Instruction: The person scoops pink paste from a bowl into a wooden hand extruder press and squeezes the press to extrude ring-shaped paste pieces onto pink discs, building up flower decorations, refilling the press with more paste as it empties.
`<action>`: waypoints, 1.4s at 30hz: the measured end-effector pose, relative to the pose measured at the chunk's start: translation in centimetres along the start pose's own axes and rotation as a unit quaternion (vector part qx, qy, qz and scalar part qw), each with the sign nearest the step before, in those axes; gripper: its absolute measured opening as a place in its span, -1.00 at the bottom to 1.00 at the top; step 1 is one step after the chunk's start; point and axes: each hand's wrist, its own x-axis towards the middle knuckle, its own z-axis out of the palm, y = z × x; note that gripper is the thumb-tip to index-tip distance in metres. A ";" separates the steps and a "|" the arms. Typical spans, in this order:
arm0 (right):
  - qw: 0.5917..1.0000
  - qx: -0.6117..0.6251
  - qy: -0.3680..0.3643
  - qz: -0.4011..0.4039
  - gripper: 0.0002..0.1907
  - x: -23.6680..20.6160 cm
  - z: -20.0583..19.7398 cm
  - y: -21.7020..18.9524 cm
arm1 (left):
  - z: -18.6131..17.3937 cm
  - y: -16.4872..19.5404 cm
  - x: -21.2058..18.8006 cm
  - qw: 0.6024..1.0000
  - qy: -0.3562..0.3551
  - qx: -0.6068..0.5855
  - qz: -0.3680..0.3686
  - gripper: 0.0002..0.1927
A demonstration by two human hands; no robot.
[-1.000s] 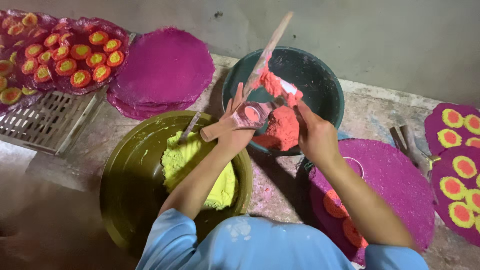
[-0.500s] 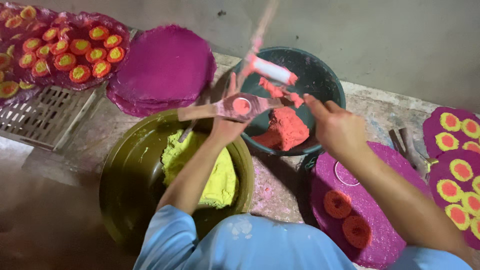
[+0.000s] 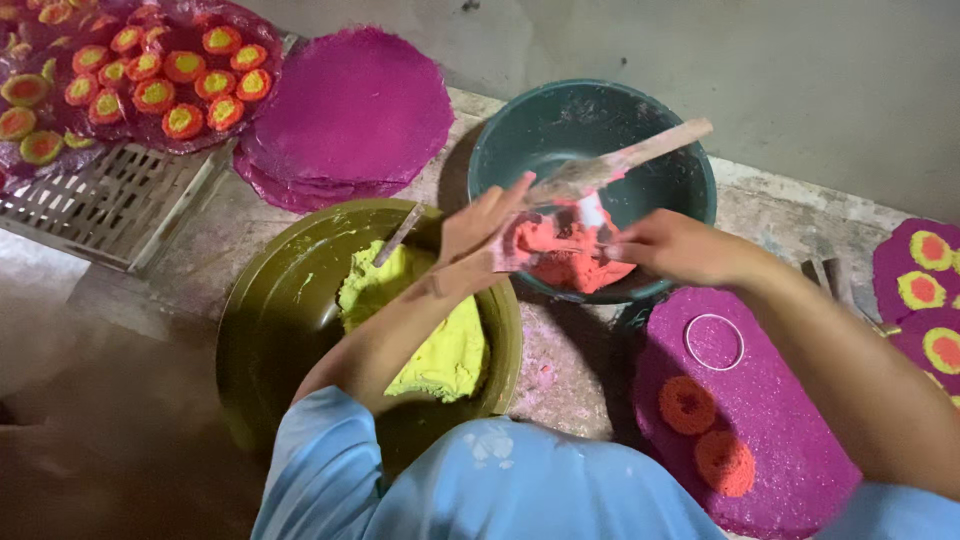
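Two bowls (image 3: 690,170) (image 3: 260,330), two hands (image 3: 480,235) (image 3: 670,245), one white ring (image 3: 714,342).

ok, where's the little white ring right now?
In the head view the white ring lies flat on the purple mat at right, just under the right hand, above two orange discs.

The person wears a light blue short-sleeved shirt (image 3: 480,490), filling the lower middle of the frame, with a few pale whitish smudges on the chest. Both forearms are bare; no rings, watch or gloves show.
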 end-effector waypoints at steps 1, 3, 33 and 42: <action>0.995 -0.083 0.048 -0.014 -0.69 0.3 0.3 -1.1 | 0.4 0.1 -0.1 0.999 -0.031 0.008 -0.008 -0.09; 0.958 -0.246 0.139 -0.041 -0.72 0.9 2.4 -4.2 | 2.1 0.2 0.5 0.993 0.075 0.024 0.091 -0.31; 0.934 -0.183 0.305 -0.031 -0.69 -3.0 3.6 -6.9 | -0.9 -2.0 -0.1 0.992 0.068 -0.068 -0.082 -0.43; 0.929 0.215 0.278 -0.119 -0.54 1.5 11.1 -3.1 | -0.3 -3.3 2.0 0.973 0.187 0.125 0.046 -0.51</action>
